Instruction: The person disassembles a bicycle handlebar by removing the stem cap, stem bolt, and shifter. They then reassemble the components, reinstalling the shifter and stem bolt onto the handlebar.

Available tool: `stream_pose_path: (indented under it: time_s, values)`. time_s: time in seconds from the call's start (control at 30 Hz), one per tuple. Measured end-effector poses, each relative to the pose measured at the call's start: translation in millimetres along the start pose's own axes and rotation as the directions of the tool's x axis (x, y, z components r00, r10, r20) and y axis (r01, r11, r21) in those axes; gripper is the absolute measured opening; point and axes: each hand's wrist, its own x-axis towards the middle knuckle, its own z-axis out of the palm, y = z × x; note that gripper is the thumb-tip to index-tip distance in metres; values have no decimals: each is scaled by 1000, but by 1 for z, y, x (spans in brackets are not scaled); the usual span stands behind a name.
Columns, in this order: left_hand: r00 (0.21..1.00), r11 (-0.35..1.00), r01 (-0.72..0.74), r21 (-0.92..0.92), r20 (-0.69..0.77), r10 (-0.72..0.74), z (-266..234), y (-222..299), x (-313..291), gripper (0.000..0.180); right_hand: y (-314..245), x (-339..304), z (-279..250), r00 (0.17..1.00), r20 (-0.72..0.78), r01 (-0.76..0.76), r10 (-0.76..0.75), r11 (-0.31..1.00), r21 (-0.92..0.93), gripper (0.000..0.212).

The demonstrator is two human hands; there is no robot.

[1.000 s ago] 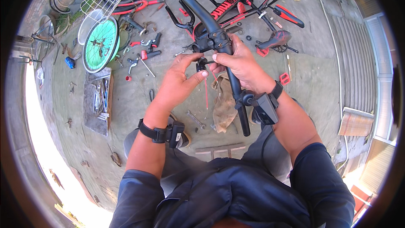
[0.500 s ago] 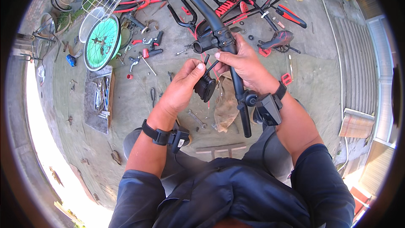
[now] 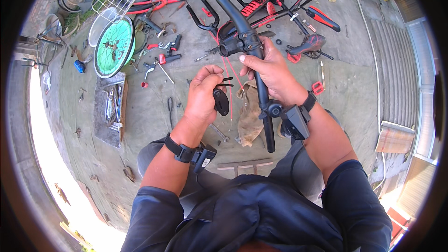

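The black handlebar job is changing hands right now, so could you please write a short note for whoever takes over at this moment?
Left hand: closed on a small black oval part, held clear of the bar, with short black pins showing at its fingertips.
Right hand: wrapped round the black handlebar just below the stem clamp, holding it up over the lap.
Red cables hang from the clamp area between the hands.
Around: tan rag and a wrench on the ground below the hands; green wheel further left.
Done: oval part is off the bar.
Left: I cannot tell where it goes; check the clamp.
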Motion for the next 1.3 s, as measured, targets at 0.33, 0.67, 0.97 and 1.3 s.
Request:
stream_pose_path:
  time_s: [0.33, 0.67, 0.97, 1.3]
  values:
    - [993, 944, 19, -329, 114, 20, -8, 14, 0, 14, 17, -10, 14, 993, 64, -95, 98, 995, -43, 70]
    - [987, 935, 82, -344, 161, -27, -4, 10, -2, 12, 17, -12, 17, 973, 180, -155, 144, 987, 50, 71]
    - [977, 971, -133, -200, 137, 162, -3, 13, -1, 10, 18, -13, 10, 969, 152, -205, 193, 976, 71, 66]
    - [970, 976, -215, -44, 103, 219, 1, 2, -3, 10, 13, -15, 12, 983, 50, -184, 179, 973, 141, 58]
